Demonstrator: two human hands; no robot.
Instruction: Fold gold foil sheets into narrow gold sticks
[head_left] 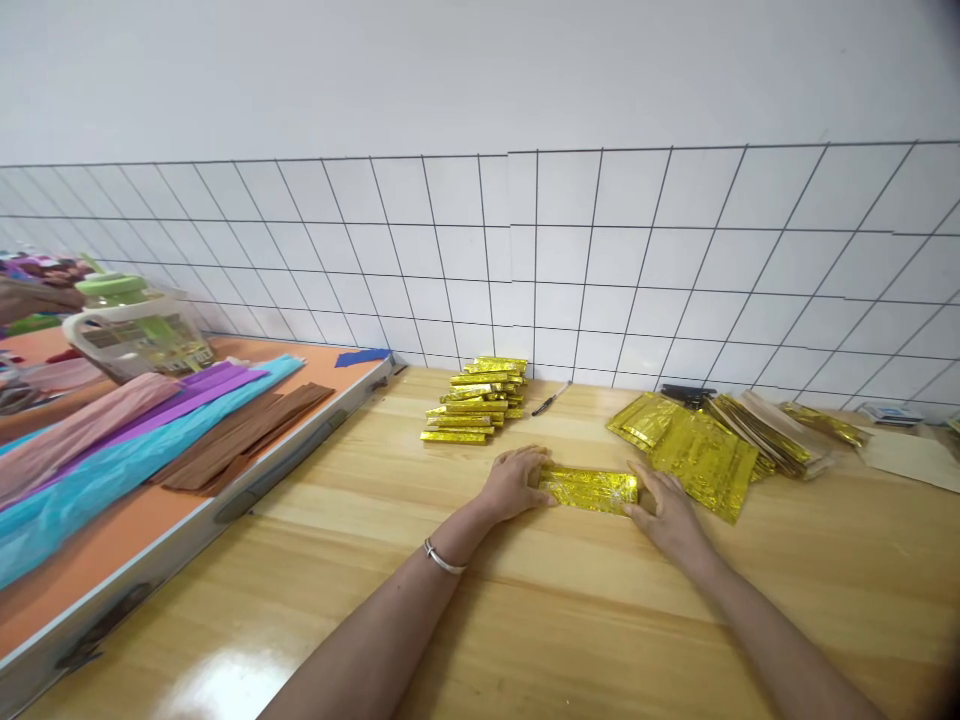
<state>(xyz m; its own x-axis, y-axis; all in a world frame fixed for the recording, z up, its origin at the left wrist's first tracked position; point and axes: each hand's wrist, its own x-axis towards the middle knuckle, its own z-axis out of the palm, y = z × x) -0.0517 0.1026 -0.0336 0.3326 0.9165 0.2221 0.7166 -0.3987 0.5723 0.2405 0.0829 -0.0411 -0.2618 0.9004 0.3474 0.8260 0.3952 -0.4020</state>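
Observation:
A sheet of shiny gold foil paper (589, 490) lies crosswise on the wooden table, between my two hands. My left hand (517, 480) grips its left end, fingers behind and thumb in front. At the right end, my right hand (661, 503) pinches the foil the same way. Beyond my left hand is a stack of narrow folded gold foil strips (480, 400). Wider gold foil sheets (705, 460) lie fanned out to the right of my right hand.
A black pen (551, 399) lies near the tiled wall. On the left, an orange board (360, 377) with a raised edge bears brown, blue, purple and pink paper strips (247, 435) and a green-lidded jug (142, 320). Beige paper (907, 457) lies far right.

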